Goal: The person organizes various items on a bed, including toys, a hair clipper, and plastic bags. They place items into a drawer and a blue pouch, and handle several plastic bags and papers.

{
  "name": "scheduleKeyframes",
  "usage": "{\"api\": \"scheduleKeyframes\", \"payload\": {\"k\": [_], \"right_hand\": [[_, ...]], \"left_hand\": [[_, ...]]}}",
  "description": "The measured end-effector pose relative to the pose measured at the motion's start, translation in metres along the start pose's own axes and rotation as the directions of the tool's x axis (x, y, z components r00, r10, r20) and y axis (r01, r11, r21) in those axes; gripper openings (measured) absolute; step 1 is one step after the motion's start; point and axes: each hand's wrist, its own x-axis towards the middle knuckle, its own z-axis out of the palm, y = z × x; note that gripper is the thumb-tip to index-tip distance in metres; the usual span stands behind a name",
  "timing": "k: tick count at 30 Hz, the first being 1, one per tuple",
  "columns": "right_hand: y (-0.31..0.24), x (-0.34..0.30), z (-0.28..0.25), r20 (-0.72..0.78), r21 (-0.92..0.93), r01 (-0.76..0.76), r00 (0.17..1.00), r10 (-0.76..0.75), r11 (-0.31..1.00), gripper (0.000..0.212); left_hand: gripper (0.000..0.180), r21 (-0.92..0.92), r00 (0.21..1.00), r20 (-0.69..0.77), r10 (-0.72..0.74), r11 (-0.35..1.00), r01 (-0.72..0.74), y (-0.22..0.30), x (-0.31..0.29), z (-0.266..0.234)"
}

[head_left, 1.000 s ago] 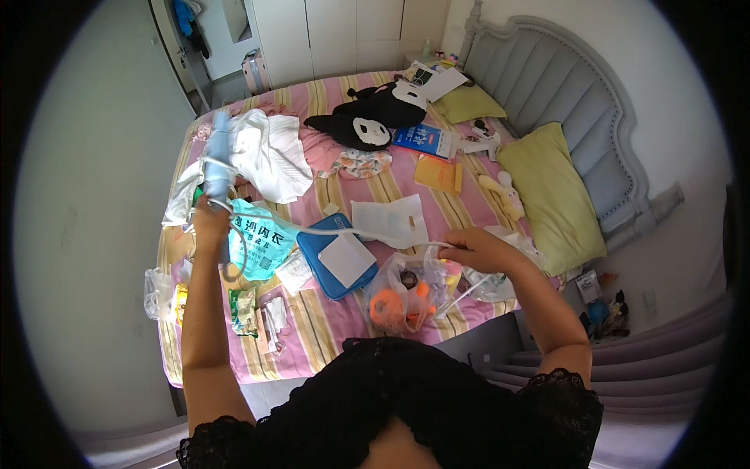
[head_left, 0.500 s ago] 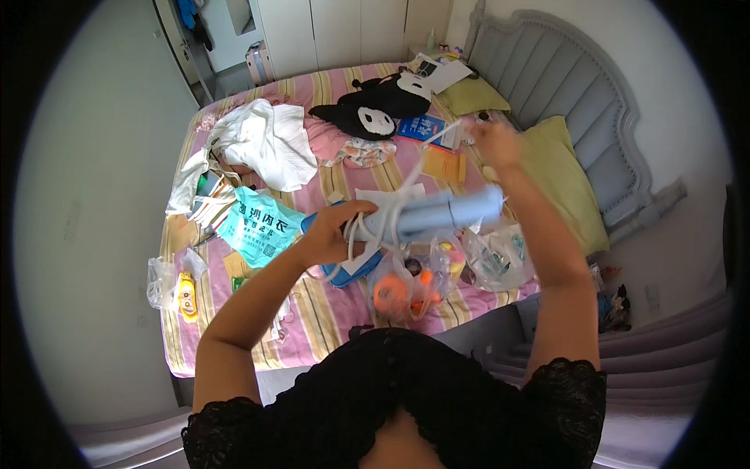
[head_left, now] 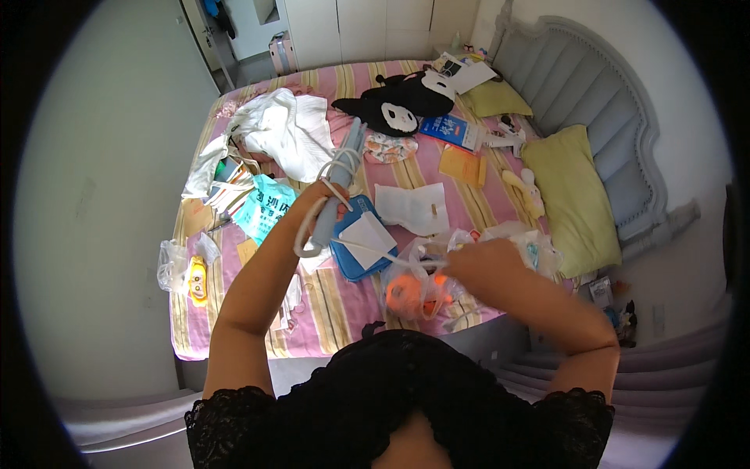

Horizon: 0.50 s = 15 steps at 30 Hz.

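Note:
My left hand point(head_left: 330, 202) is wrapped round a light blue hair straightener point(head_left: 344, 160), which stands tilted over the bed. Loops of its white cord point(head_left: 309, 227) circle the body and hang by my left wrist. The cord stretches across to my right hand point(head_left: 480, 264), which is closed on it and slightly blurred. Beneath the straightener lies a blue zip case point(head_left: 355, 268) with a white sheet of paper point(head_left: 367, 241) on top. Below and left of my right hand is a clear plastic bag point(head_left: 426, 293) with orange things inside.
Striped bedding point(head_left: 328, 313) carries a turquoise bag point(head_left: 264, 209), a white garment point(head_left: 285, 129), black plush toys point(head_left: 398, 117), a blue book point(head_left: 449, 131), a brown envelope point(head_left: 462, 166) and a yellow toy-like item point(head_left: 198, 280). Green pillows point(head_left: 582, 203) lean by the grey headboard point(head_left: 586, 70).
The straightener has swung from pointing right to pointing up and away in my left hand. My right hand has come down and nearer, drawing the cord low across to the right.

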Motion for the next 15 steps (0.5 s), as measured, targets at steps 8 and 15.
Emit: {"api": "scheduleKeyframes", "payload": {"k": [8,15], "right_hand": [[0.039,-0.029,-0.064,-0.338,0.297,0.034,0.938,0.071,0.954,0.01],[0.082,0.038,-0.054,-0.42,0.264,-0.065,0.89,0.176,0.962,0.024]], "left_hand": [[0.028,0.269,0.987,0.118,0.111,0.953,-0.139,-0.02,-0.013,-0.006],[0.062,0.655,0.615,0.755,0.229,-0.21,-0.726,-0.049,-0.051,0.084]]}}
